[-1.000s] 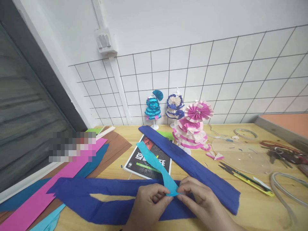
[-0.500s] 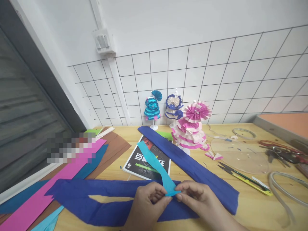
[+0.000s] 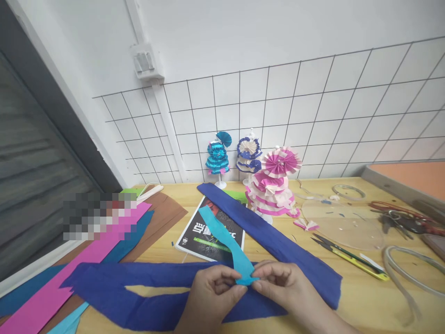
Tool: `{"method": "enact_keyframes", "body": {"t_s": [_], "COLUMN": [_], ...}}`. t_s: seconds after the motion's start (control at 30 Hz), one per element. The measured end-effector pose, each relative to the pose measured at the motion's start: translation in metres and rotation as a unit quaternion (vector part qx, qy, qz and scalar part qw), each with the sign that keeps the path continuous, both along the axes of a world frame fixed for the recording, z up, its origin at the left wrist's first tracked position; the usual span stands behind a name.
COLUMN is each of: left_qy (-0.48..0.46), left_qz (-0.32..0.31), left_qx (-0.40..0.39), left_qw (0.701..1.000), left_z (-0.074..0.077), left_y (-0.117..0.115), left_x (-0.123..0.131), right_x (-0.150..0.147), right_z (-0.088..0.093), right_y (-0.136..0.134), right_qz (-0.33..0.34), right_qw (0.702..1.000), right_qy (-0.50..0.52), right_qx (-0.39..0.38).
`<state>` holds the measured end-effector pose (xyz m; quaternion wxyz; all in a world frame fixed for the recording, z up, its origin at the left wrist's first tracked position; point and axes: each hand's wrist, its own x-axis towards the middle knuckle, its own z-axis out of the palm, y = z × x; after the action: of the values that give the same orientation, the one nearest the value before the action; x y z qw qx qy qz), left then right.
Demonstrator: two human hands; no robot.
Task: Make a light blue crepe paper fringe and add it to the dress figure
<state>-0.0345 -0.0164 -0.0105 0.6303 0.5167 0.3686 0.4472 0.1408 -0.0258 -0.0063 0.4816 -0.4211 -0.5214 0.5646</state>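
Observation:
A light blue crepe paper strip (image 3: 222, 232) runs from over the black printed card (image 3: 208, 246) down to my fingers, its near end folded over into a narrow pleat. My left hand (image 3: 217, 292) pinches the left end of that fold between thumb and fingers. On the fold's right end, my right hand (image 3: 283, 285) has the same kind of pinch. Beneath both hands lies a dark blue crepe paper strip (image 3: 139, 273), looped on the table. Another dark blue strip (image 3: 278, 246) slants from the card toward the lower right.
Three dress stands with paper ruffles, one teal (image 3: 218, 155), one blue and cream (image 3: 249, 153), one pink and cream (image 3: 273, 185), stand at the back. Scissors (image 3: 344, 253) and a yellow cutter (image 3: 368, 267) lie right. A pink paper strip (image 3: 86, 264) lies left over other sheets.
The camera view has shifted slightly. Both hands keep their pinch on the light blue strip's folded end, with little visible movement.

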Motion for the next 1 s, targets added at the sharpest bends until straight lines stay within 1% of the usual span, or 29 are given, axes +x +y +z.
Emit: {"method": "enact_keyframes", "body": {"t_s": [0.1, 0.27, 0.4, 0.5, 0.73, 0.87, 1.0], "left_qy": [0.007, 0.040, 0.063, 0.050, 0.037, 0.046, 0.052], "left_qz": [0.004, 0.039, 0.032, 0.047, 0.086, 0.101, 0.117], "left_qx": [0.014, 0.072, 0.091, 0.077, 0.000, -0.028, -0.037], "left_qw": [1.000, 0.996, 0.993, 0.995, 0.996, 0.993, 0.991], "left_z": [-0.002, -0.003, -0.001, -0.002, -0.007, -0.004, 0.001], "left_y": [0.001, 0.004, 0.004, 0.004, 0.003, 0.002, 0.000], "left_x": [0.000, -0.003, -0.003, -0.001, 0.002, 0.004, 0.008], "right_x": [0.000, 0.000, -0.001, -0.001, -0.001, -0.003, -0.004], "right_z": [0.001, 0.002, 0.003, 0.002, -0.007, -0.010, -0.007], "right_y": [0.000, -0.001, -0.001, -0.001, 0.001, 0.001, 0.001], "right_qz": [0.006, 0.003, -0.017, -0.027, -0.050, -0.047, -0.051], "right_qw": [1.000, 1.000, 1.000, 0.999, 0.997, 0.994, 0.995], "right_qy": [-0.005, -0.013, 0.000, 0.019, 0.034, 0.063, 0.063], "right_qx": [0.009, 0.012, 0.008, -0.008, -0.051, -0.076, -0.059]}}
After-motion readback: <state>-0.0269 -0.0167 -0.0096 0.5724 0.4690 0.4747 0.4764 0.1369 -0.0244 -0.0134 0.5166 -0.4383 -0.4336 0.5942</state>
